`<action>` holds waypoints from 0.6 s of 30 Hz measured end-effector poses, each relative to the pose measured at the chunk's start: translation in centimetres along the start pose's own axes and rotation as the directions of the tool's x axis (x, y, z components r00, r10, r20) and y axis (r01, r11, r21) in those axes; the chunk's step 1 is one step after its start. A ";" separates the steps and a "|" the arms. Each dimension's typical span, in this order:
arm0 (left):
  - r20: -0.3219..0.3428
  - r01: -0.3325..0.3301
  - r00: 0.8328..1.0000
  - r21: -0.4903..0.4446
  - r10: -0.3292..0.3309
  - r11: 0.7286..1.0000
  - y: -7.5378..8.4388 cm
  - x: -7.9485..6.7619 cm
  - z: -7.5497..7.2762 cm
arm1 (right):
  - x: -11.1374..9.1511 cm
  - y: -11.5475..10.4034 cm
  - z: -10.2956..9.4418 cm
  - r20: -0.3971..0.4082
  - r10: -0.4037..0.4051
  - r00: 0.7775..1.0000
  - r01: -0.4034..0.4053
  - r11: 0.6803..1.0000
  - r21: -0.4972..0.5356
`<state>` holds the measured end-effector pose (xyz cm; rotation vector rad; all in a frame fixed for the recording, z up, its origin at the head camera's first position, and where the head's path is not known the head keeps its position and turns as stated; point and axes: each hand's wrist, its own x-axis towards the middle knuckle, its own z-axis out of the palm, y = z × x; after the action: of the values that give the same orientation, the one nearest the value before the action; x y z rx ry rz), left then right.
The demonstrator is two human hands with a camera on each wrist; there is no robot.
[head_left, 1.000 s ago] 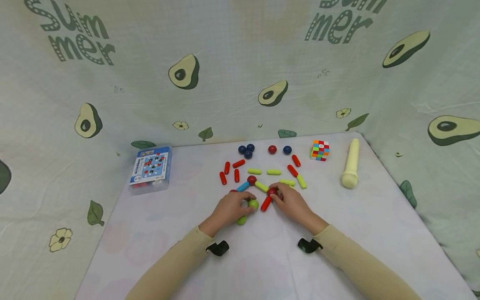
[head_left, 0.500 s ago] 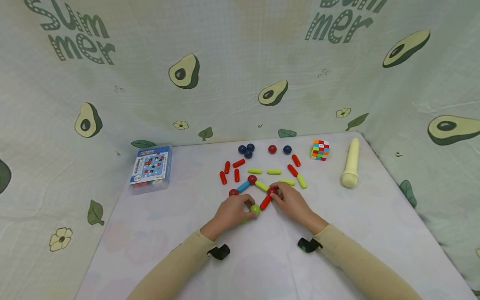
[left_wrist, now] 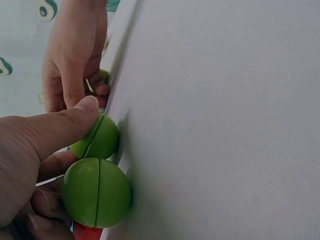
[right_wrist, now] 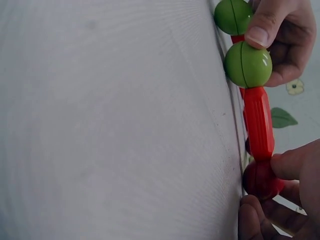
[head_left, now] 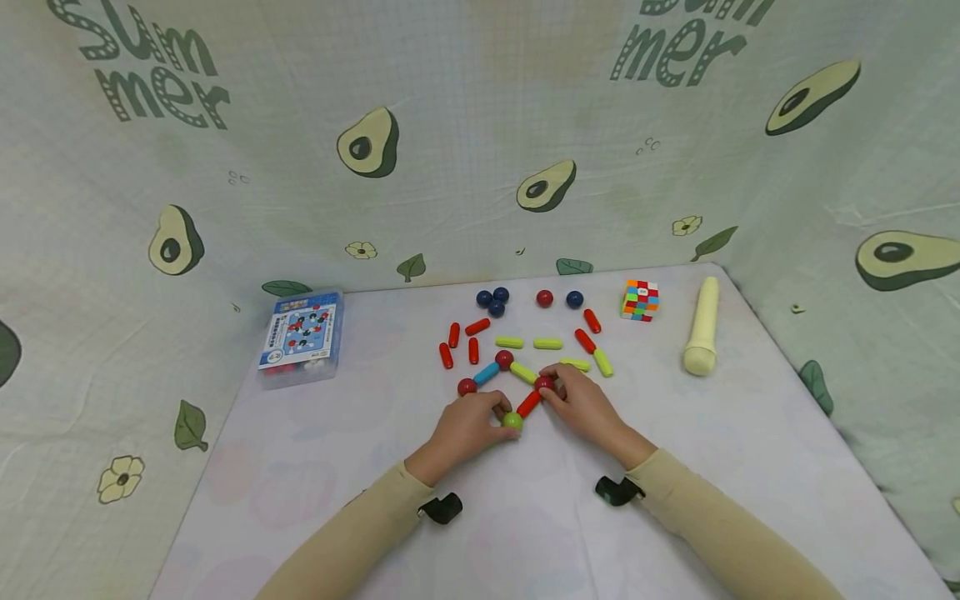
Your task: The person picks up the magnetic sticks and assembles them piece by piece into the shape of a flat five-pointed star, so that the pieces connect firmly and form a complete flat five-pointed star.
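My left hand [head_left: 470, 422] pinches a green ball [head_left: 513, 421] between thumb and fingers. A second green ball [left_wrist: 96, 192] sits close to it with a red piece beside it; in the head view my left hand hides it. My right hand [head_left: 577, 400] grips a dark red ball [right_wrist: 262, 180]. From this ball a red stick [right_wrist: 259, 122] runs to the green ball under my left thumb, its end right at the ball. A yellow-green stick [head_left: 523, 372] links the gripped red ball to another red ball [head_left: 504, 360], and a blue stick [head_left: 486, 373] leads on to a third red ball [head_left: 467, 387].
Behind lie loose red sticks [head_left: 473, 351], yellow-green sticks [head_left: 547, 344], dark blue balls [head_left: 497, 309] and one red ball [head_left: 544, 298]. A puzzle cube [head_left: 640, 301] and a pale yellow club-shaped object [head_left: 701, 329] stand right. A clear plastic box [head_left: 302, 339] lies at the left back.
My left hand has moved right and toward the front with the green ball, up to the red stick's end. That stick has swung slightly. The left red ball shows fully now; the second green ball is covered.
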<state>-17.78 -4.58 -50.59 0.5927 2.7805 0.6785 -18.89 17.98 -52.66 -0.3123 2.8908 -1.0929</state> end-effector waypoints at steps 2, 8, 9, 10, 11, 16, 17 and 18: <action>-0.001 0.000 1.000 0.008 0.000 1.000 0.0 0.0 0.0 | 0.0 0.0 0.0 -0.001 0.000 1.000 0.000 1.000 0.005; -0.014 -0.015 1.000 0.005 0.015 1.000 -0.4 0.0 0.0 | 0.0 0.0 0.0 -0.004 0.000 1.000 0.000 1.000 0.004; -0.015 -0.021 1.000 -0.001 0.021 1.000 -0.5 0.0 -0.1 | 0.0 0.0 0.0 -0.005 0.000 1.000 0.000 1.000 0.003; -0.016 -0.027 1.000 -0.007 0.027 1.000 -0.5 -0.1 -0.1 | 0.0 0.0 0.0 -0.005 0.001 1.000 -0.001 1.000 0.002; -0.018 -0.032 0.999 -0.014 0.032 0.999 -0.7 -0.1 -0.1 | 0.0 0.0 0.0 -0.005 0.001 1.000 -0.001 1.000 0.002; -0.054 -0.034 0.998 -0.101 0.029 0.994 -1.4 -0.5 -0.6 | 0.0 0.0 0.1 -0.003 0.000 1.000 0.000 1.000 0.002; -0.073 -0.027 0.997 -0.118 0.018 0.993 -1.7 -0.5 -0.7 | 0.0 0.0 0.0 -0.002 -0.001 1.000 0.001 1.000 0.003; -0.097 -0.017 0.995 -0.132 0.004 0.991 -1.9 -0.5 -0.9 | -0.1 -0.1 0.0 -0.001 -0.001 1.000 0.001 1.000 0.004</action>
<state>-18.19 -6.67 -50.68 0.5617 2.7936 0.9098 -18.81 17.94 -52.65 -0.3135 2.8888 -1.0993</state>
